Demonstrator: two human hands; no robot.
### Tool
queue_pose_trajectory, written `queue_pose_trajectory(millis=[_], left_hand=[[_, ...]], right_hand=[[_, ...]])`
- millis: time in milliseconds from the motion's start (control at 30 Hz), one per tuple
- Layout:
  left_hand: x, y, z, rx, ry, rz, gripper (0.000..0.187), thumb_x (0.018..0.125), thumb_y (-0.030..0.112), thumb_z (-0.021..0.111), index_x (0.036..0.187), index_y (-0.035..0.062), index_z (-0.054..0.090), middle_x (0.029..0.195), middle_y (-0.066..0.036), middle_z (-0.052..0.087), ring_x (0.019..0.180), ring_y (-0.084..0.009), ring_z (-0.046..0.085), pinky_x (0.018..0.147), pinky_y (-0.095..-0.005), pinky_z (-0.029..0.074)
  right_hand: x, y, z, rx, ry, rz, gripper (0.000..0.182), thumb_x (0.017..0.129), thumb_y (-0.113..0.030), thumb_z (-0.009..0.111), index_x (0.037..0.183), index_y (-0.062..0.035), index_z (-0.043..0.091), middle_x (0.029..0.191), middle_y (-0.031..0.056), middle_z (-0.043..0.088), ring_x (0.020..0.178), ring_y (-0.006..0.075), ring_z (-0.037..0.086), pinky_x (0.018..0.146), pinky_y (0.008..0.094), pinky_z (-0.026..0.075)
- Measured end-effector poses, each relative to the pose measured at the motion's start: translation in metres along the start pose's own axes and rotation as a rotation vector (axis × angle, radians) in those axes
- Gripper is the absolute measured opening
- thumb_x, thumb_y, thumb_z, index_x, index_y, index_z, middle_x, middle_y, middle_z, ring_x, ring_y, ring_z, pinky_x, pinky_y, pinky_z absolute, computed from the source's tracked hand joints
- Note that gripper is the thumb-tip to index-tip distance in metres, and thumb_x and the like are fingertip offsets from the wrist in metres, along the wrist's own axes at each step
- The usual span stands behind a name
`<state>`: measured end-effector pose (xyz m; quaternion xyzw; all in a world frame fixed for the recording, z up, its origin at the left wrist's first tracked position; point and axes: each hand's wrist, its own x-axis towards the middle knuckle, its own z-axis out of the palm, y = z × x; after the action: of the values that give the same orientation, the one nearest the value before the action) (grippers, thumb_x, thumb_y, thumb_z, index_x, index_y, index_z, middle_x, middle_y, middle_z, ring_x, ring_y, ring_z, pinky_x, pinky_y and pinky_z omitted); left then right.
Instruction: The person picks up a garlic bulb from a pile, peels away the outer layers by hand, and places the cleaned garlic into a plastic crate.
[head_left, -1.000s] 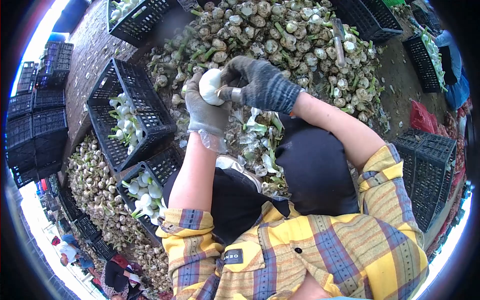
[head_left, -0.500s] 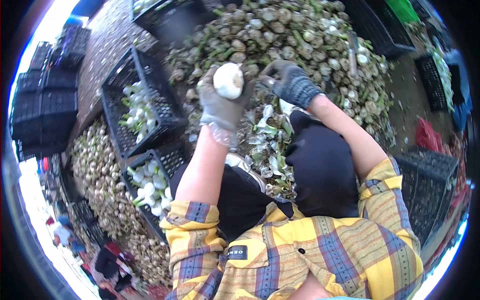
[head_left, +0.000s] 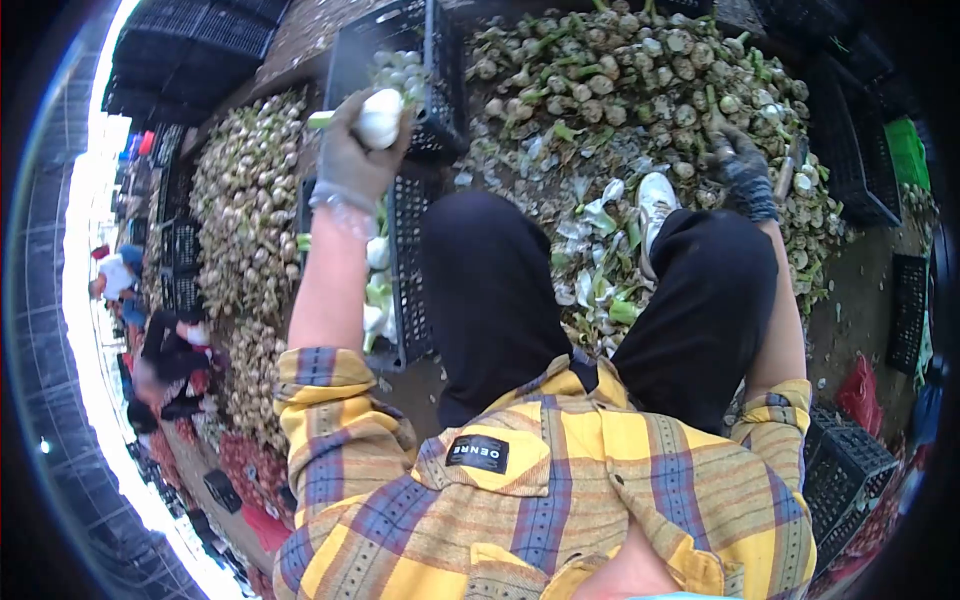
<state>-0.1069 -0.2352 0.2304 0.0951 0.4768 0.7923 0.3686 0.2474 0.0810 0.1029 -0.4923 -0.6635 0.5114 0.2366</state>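
Note:
My left hand (head_left: 362,155), in a dirty grey glove with clear plastic at the wrist, grips a clean white garlic bulb (head_left: 380,118). A short green stem sticks out on the left side of that hand. It is raised over the near end of a black crate (head_left: 440,90) that holds white bulbs. At the right, my right hand (head_left: 745,175), in a dark patterned glove, reaches into a heap of soiled garlic bulbs (head_left: 600,85). Its fingers are curled at a stemmed bulb (head_left: 717,122) on the heap's edge.
Another black crate (head_left: 412,270) with trimmed white garlic stands by my left leg. Peeled skins (head_left: 590,260) litter the ground between my feet. More garlic (head_left: 245,190) lies heaped at left, with people (head_left: 170,365) beyond. A handled tool (head_left: 787,172) lies on the heap's right side.
My left hand has moved left with the white bulb, over the crate. My right hand has gone right, from near the left hand to the heap. The view has shifted left.

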Motion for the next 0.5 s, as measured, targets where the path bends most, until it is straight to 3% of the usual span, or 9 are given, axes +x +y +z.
queue_pose_trajectory(millis=[67,133,267,300,333,367,433,467,500], left_hand=[[-0.03,0.013,-0.062,0.269,0.086,0.123,0.021,0.081,0.015,0.06,0.099,0.0042,0.055,0.093,-0.011,0.061,0.089,-0.023,0.06,0.074,-0.0349,0.055],[-0.061,0.013,-0.128,0.681,0.185,0.227,0.023,0.084,0.008,0.057,0.106,0.0026,0.053,0.099,-0.01,0.061,0.092,-0.0199,0.06,0.078,-0.0336,0.053],[-0.115,0.009,-0.173,-0.045,0.7,-0.247,0.025,0.087,0.03,0.05,0.103,0.0123,0.056,0.094,-0.005,0.062,0.083,-0.0221,0.061,0.071,-0.0357,0.055],[-0.125,-0.005,-0.21,0.077,0.731,-0.275,0.026,0.086,0.033,0.051,0.101,0.0135,0.057,0.091,-0.003,0.063,0.083,-0.0217,0.061,0.069,-0.0361,0.054],[-0.137,-0.015,-0.22,0.117,0.775,-0.285,0.033,0.082,0.027,0.059,0.111,0.0119,0.053,0.1,-0.005,0.06,0.087,-0.0211,0.06,0.073,-0.035,0.053],[-0.15,-0.025,-0.238,0.302,0.694,-0.308,0.042,0.079,0.021,0.063,0.117,0.009,0.048,0.106,-0.008,0.057,0.089,-0.0207,0.059,0.075,-0.0339,0.052],[-0.174,-0.033,-0.263,0.986,0.468,-0.229,0.061,0.074,0.011,0.069,0.126,0.0027,0.037,0.115,-0.012,0.051,0.094,-0.0204,0.057,0.081,-0.0318,0.049],[-0.183,-0.034,-0.27,1.47,0.297,-0.099,0.07,0.071,0.006,0.071,0.129,-0.0008,0.032,0.118,-0.014,0.049,0.095,-0.0204,0.055,0.084,-0.0309,0.048],[-0.183,-0.025,-0.257,1.519,0.322,-0.161,0.07,0.07,0.009,0.071,0.127,-0.0052,0.032,0.116,-0.014,0.05,0.094,-0.0204,0.055,0.083,-0.0302,0.047]], right_hand=[[-0.008,0.003,-0.013,0.11,0.062,0.049,0.032,0.086,-0.021,0.059,0.114,-0.0042,0.057,0.09,0.0088,0.064,0.071,0.0119,0.061,0.066,0.0263,0.049],[-0.021,0.003,-0.029,0.106,0.057,0.219,0.034,0.086,-0.019,0.059,0.116,-0.0032,0.055,0.095,0.0097,0.064,0.079,0.0169,0.062,0.072,0.0292,0.048],[-0.028,0.029,-0.05,0.049,0.097,0.196,0.033,0.087,-0.021,0.057,0.115,-0.0038,0.056,0.097,0.0099,0.065,0.083,0.0193,0.061,0.074,0.0308,0.048],[-0.029,0.035,-0.056,0.024,0.111,0.184,0.032,0.087,-0.021,0.057,0.115,-0.004,0.056,0.097,0.01,0.065,0.084,0.0199,0.061,0.075,0.0312,0.047],[-0.029,0.041,-0.064,-0.006,0.126,0.172,0.032,0.087,-0.022,0.057,0.114,-0.0042,0.057,0.098,0.01,0.065,0.085,0.0205,0.061,0.076,0.0316,0.047],[-0.029,0.047,-0.071,-0.038,0.144,0.159,0.032,0.087,-0.022,0.056,0.114,-0.0043,0.057,0.098,0.0101,0.065,0.086,0.0211,0.061,0.076,0.032,0.047],[-0.03,0.057,-0.091,-0.14,0.175,0.113,0.032,0.088,-0.023,0.056,0.114,-0.0046,0.057,0.099,0.0102,0.065,0.088,0.0223,0.06,0.078,0.0327,0.046],[-0.029,0.064,-0.102,-0.216,0.186,0.073,0.032,0.088,-0.023,0.055,0.113,-0.0048,0.058,0.1,0.0102,0.065,0.089,0.023,0.06,0.078,0.0331,0.046],[-0.029,0.067,-0.114,-0.321,0.191,-0.002,0.031,0.088,-0.024,0.055,0.113,-0.005,0.058,0.1,0.0102,0.065,0.09,0.0236,0.06,0.079,0.0335,0.046]])
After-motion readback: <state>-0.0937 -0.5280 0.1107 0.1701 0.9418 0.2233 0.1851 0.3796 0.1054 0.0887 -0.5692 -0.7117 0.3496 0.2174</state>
